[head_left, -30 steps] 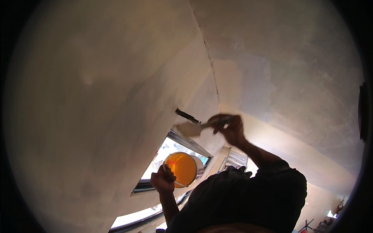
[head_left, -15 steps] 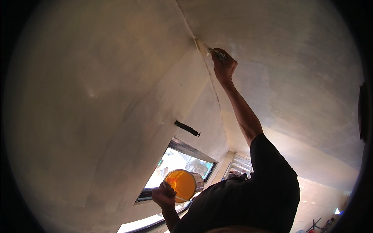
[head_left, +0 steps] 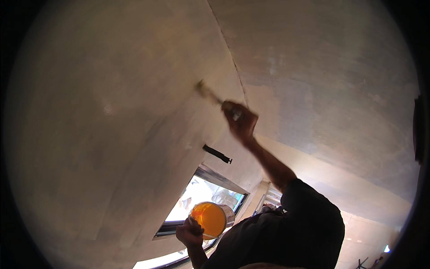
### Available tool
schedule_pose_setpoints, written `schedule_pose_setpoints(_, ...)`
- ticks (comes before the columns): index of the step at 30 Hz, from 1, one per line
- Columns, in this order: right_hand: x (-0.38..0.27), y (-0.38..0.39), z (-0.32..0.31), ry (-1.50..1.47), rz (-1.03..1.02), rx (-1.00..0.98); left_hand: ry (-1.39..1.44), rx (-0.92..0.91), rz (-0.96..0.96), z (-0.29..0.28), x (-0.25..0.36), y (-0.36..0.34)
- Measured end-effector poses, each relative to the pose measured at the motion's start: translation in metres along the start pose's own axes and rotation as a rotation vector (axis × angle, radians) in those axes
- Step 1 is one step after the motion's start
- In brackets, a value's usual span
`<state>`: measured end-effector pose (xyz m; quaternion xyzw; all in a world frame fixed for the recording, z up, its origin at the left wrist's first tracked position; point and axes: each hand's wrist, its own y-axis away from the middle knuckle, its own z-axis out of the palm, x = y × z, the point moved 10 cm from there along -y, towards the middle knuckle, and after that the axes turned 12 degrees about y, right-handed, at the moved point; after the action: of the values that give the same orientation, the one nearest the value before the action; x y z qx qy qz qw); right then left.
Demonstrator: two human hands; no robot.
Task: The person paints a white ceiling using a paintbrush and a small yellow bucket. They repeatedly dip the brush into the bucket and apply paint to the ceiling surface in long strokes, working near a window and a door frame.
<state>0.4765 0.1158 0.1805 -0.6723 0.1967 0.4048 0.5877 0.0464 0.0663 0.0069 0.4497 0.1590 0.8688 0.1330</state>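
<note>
My right hand is raised and closed round the handle of a paintbrush. The brush is smeared by motion; its bristles lie over the wall left of the seam with the ceiling, and whether they touch it I cannot tell. Lower down, my left hand grips a bucket at its rim. The bucket is tipped toward me, so its orange-yellow inside shows. What lies at its bottom is not clear.
A window with a dark frame is behind the bucket. Above it, a dark narrow fitting sits on the wall. The pale ceiling meets the wall along a dark, cracked-looking line. A dark object stands at the right rim.
My right hand has brought the brush down and left, off the ceiling seam and over to the wall. My left hand keeps the bucket nearly in place.
</note>
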Motion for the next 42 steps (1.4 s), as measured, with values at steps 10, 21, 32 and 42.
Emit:
schedule_pose_setpoints(10, -0.103, 0.063, -0.029, -0.157, -0.174, -0.173, -0.623, -0.041, 0.257, -0.016, 0.014, -0.009)
schedule_pose_setpoints(21, 0.057, -0.103, -0.021, 0.21, -0.081, 0.258, 0.101, 0.016, -0.105, -0.015, -0.013, -0.001)
schedule_pose_setpoints(32, -0.075, 0.07, 0.014, 0.111, -0.162, -0.034, 0.167, 0.01, -0.146, -0.033, -0.017, -0.003)
schedule_pose_setpoints(42, -0.127, 0.088, -0.024, -0.148, -0.378, -0.152, 0.19, 0.079, -0.119, -0.044, -0.014, 0.003)
